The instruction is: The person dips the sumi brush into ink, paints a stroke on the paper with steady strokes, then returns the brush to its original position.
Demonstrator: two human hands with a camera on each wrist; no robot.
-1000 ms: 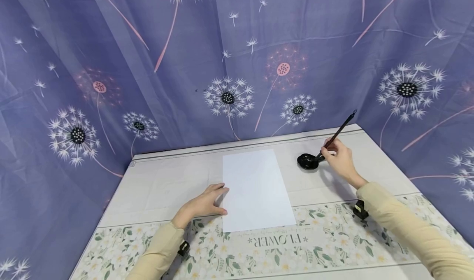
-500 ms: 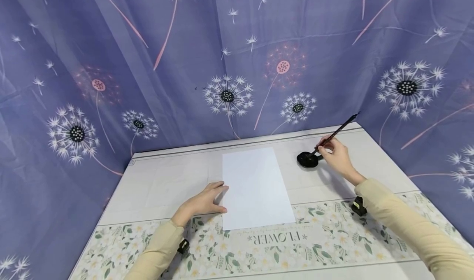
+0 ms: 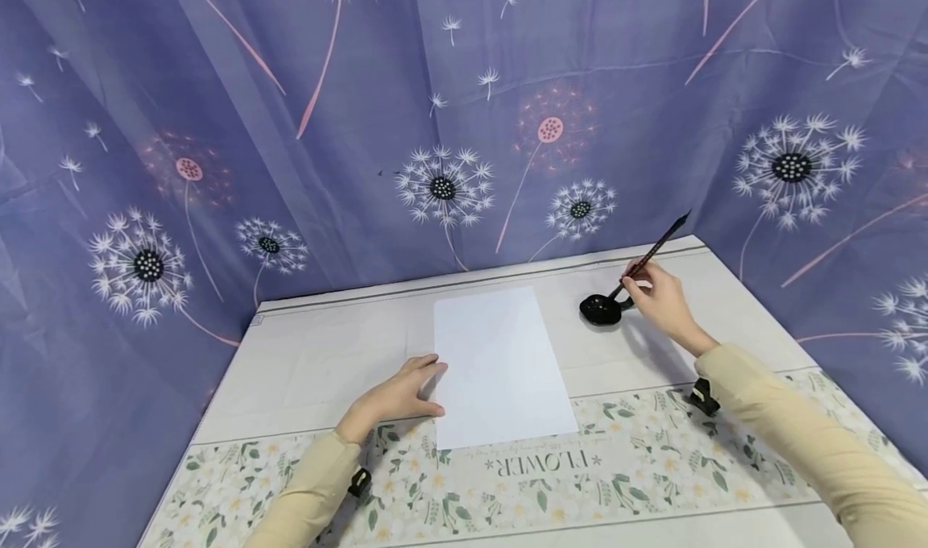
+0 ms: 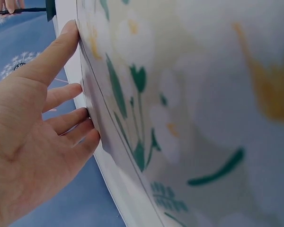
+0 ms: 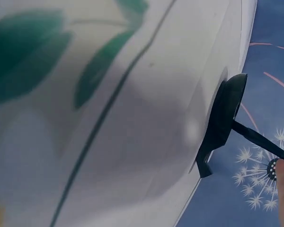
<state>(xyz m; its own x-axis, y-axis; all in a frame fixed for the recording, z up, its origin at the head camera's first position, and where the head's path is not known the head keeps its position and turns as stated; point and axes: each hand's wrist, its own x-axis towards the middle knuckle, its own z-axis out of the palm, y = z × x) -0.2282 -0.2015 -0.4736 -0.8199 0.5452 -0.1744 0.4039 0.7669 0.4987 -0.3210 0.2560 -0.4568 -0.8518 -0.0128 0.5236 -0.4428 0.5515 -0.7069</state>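
My right hand pinches a dark writing brush by its lower handle. The brush slants down to the left, its lower end at a small, shiny black dish with a stubby handle. In the right wrist view the brush meets the rim of the dish, and a fingertip shows at the right edge. The brush's bristles are hidden inside the dish. My left hand rests with spread fingers at the left edge of a blank white sheet of paper. The left wrist view shows its fingers loosely extended against the tabletop.
A white tablecloth with a flowered band and the printed word FLOWER covers the table. Purple curtains with dandelions hang behind and at both sides. Black straps with small devices sit under both wrists.
The right hand has shifted slightly left and up, moving the brush's lower end from the dish's right side onto the dish. The left hand and the paper have stayed put.
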